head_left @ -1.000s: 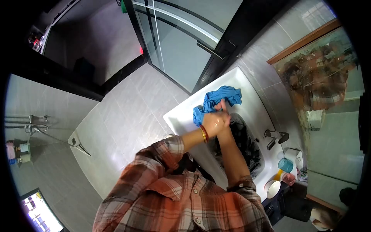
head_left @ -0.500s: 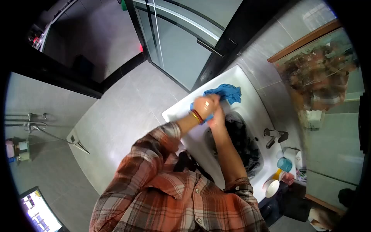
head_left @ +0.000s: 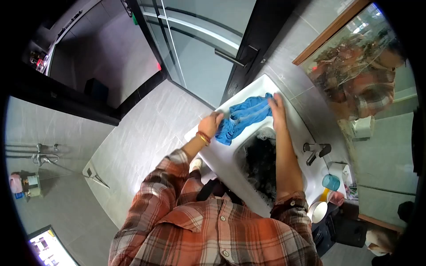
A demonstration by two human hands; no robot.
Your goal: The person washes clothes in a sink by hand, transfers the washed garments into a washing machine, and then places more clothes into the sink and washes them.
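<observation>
A wet-looking blue cloth, crumpled and with a paler strip along it, lies stretched out across the far rim of the white sink. My left hand is closed at the cloth's left end, fingers curled in at its edge. At the right end, my right hand holds the cloth's edge between thumb and fingers. Below my right forearm, dark fabric soaks in foamy water in the basin. What kind of garment the blue cloth is, I cannot make out.
A metal faucet stands at the sink's right side. Near it are a blue cup, a pink cup and a white bowl. A mirror hangs to the right. A glass door with a bar handle is beyond the sink.
My hands were together over the bunched blue cloth. They have moved apart, left hand to the left and right hand to the right, and the cloth is now spread between them.
</observation>
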